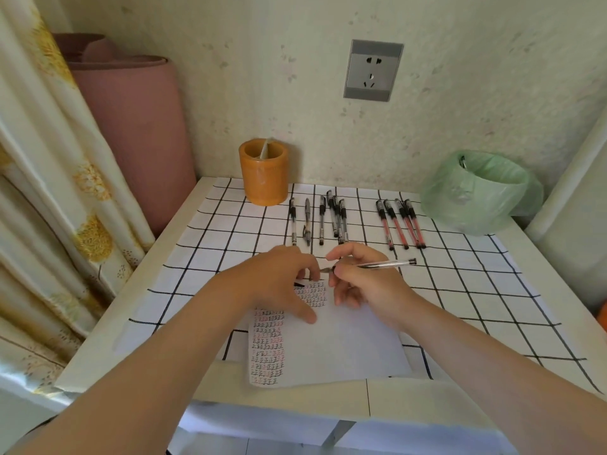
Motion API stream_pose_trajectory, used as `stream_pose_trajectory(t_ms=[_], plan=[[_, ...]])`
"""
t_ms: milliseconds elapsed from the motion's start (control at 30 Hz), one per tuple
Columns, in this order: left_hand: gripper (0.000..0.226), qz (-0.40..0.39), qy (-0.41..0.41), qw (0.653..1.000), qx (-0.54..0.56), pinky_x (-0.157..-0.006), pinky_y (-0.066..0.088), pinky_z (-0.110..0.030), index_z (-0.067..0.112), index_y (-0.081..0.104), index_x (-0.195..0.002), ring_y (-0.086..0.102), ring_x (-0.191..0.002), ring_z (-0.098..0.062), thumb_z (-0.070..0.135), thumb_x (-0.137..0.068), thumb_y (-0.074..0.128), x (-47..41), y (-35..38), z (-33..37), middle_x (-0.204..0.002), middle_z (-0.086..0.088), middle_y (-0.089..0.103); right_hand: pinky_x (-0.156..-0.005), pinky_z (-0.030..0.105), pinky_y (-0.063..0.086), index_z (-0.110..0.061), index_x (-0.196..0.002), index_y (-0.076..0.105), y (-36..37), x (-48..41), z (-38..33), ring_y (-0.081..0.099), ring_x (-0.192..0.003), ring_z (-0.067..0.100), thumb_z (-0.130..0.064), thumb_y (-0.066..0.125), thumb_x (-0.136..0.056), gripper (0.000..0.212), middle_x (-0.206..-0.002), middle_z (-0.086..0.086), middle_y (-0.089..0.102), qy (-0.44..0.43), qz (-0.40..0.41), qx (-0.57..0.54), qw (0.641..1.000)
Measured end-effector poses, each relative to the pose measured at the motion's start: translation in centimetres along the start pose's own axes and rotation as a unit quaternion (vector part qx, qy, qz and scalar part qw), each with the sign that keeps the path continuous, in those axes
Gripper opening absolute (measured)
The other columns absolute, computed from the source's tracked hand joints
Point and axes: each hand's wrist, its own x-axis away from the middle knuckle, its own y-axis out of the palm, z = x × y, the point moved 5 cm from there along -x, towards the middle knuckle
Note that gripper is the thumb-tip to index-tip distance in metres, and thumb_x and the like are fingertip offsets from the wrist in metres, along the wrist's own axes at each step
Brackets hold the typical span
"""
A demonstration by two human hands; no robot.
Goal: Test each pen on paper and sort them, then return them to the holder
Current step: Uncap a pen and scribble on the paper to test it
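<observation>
My right hand (364, 284) grips a clear pen (384, 265) above the paper (345, 343), its tip pointing left. My left hand (276, 277) hovers at that tip with fingers curled, pinching what looks like a small black cap; its thumb rests on the paper. Rows of small red and black marks fill the paper's left side. Several black pens (323, 221) lie side by side behind my hands. A group of red pens (400, 224) lies further right. The orange holder (264, 178) stands at the back left with no pens showing in it.
A checked cloth (230, 241) covers the small white table. A bin lined with a green bag (476, 192) sits at the back right. A pink roll (131, 126) and a curtain (49, 192) stand left of the table. A wall socket (372, 70) is above.
</observation>
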Motion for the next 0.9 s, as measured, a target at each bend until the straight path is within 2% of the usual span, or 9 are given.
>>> stream_pose_trajectory(t_ms=[67,200,333,467,667,900], plan=[[0.067,-0.009,-0.016,1.0,-0.001,-0.084,0.05,-0.032,0.044,0.052,-0.116,0.05,-0.1,-0.007,0.06,-0.06,0.085,0.2,-0.3,-0.3,-0.107,0.016,0.051,-0.041,0.025,0.033,-0.007,-0.087,0.063,0.1,0.1,-0.1,0.06,-0.054,0.026,0.012,0.056,-0.085,0.02,-0.069,0.017,0.065,-0.009,-0.007,0.043,0.999],[0.066,-0.011,-0.035,0.999,-0.003,-0.08,0.052,-0.032,0.045,0.052,-0.112,0.053,-0.094,-0.004,0.059,-0.057,0.086,0.7,-0.6,-1.2,-0.105,0.017,0.052,-0.045,0.026,0.041,-0.005,-0.074,0.059,0.7,0.5,0.1,0.056,-0.048,0.022,0.009,0.062,-0.079,0.016,-0.056,0.014,0.062,-0.02,-0.037,0.132,0.99],[0.063,0.015,0.007,1.0,0.006,-0.087,0.048,-0.034,0.046,0.053,-0.113,0.047,-0.103,-0.008,0.054,-0.06,0.085,0.8,-0.6,-1.0,-0.107,0.016,0.049,-0.043,0.024,0.039,-0.002,-0.071,0.055,1.2,0.7,0.5,0.05,-0.045,0.012,0.007,0.066,-0.08,0.017,-0.055,-0.001,0.058,-0.043,-0.053,0.166,0.984],[0.047,0.022,0.042,0.998,0.043,-0.088,0.049,-0.034,0.045,0.06,-0.105,0.048,-0.1,-0.005,0.048,-0.065,0.084,0.7,-0.1,-0.5,-0.102,0.015,0.049,-0.043,0.019,0.034,-0.001,-0.071,0.054,1.4,0.7,0.4,0.044,-0.049,0.005,0.008,0.067,-0.079,0.017,-0.058,-0.007,0.055,-0.078,-0.056,0.21,0.973],[0.042,0.017,0.038,0.998,0.043,-0.086,0.05,-0.035,0.043,0.064,-0.104,0.051,-0.096,-0.006,0.049,-0.067,0.082,0.7,0.2,-0.8,-0.098,0.015,0.05,-0.043,0.019,0.032,-0.001,-0.07,0.053,1.7,0.6,0.5,0.041,-0.05,0.007,0.008,0.065,-0.08,0.018,-0.06,0.0,0.052,-0.085,-0.055,0.208,0.973],[0.043,0.011,0.039,0.997,0.061,-0.083,0.047,-0.031,0.049,0.061,-0.106,0.047,-0.097,-0.004,0.046,-0.068,0.081,0.6,0.4,-0.9,-0.097,0.016,0.05,-0.047,0.016,0.031,-0.001,-0.069,0.053,2.0,0.5,0.6,0.039,-0.051,0.002,0.008,0.065,-0.078,0.018,-0.062,-0.002,0.051,-0.096,-0.062,0.223,0.968]])
